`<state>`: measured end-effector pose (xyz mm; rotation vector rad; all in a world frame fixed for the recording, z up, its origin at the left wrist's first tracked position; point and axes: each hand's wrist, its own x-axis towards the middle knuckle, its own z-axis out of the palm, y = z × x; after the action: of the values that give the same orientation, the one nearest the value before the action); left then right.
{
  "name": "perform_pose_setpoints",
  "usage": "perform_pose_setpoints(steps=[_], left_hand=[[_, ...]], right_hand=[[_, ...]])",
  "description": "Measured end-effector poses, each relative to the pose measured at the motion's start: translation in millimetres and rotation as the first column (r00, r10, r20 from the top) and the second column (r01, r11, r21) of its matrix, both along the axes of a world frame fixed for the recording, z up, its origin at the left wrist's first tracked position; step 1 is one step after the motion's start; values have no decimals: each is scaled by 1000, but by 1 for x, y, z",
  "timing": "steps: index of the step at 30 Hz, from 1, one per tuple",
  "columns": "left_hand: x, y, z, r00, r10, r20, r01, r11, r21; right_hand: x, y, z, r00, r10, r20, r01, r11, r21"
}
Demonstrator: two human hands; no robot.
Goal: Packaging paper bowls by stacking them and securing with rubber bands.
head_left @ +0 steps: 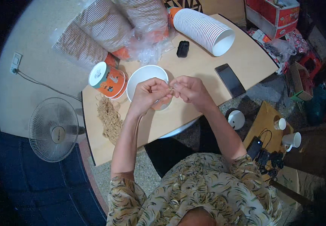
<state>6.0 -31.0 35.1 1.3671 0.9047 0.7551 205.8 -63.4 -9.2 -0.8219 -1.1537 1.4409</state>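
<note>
While both hands, left hand and right hand, pinch a thin cord over the white bowl at the frame's centre, tying seems underway, needing steady tension.

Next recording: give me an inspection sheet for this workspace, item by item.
Surface: light wooden table, crowded at the far end.
Job's things: a thin string pinched between both hands above a white paper bowl.
Clutter: string bundle, orange paper cup, stack of white bowls, bagged cup stacks, phone, small black device.
Grippers: left hand and right hand both closed on the string.
Cables: wall socket cord.
Surroundings: floor fan, cardboard boxes, mugs.
</note>
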Motion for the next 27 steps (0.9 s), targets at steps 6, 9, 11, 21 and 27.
perform_pose_setpoints(steps=[6,9,11,21,27], left_hand=[[-1,-1,2,1000,-11,-19,11,1000,-11],[-2,-2,0,1000,-20,17,20,1000,-2],[-2,-3,1,1000,-8,9,8,1000,-11],[1,-9,13,998,-6,-66,6,1000,3],[0,-10,10,998,7,-60,-6,1000,17]], right_hand=[[-3,1,0,996,-24,81,17,997,81],[-4,0,2,995,-6,97,4,1000,15],[-6,2,-1,995,-7,97,7,1000,1],[-8,2,-4,987,-135,82,135,991,7],[-9,4,-9,963,-243,115,232,967,102]])
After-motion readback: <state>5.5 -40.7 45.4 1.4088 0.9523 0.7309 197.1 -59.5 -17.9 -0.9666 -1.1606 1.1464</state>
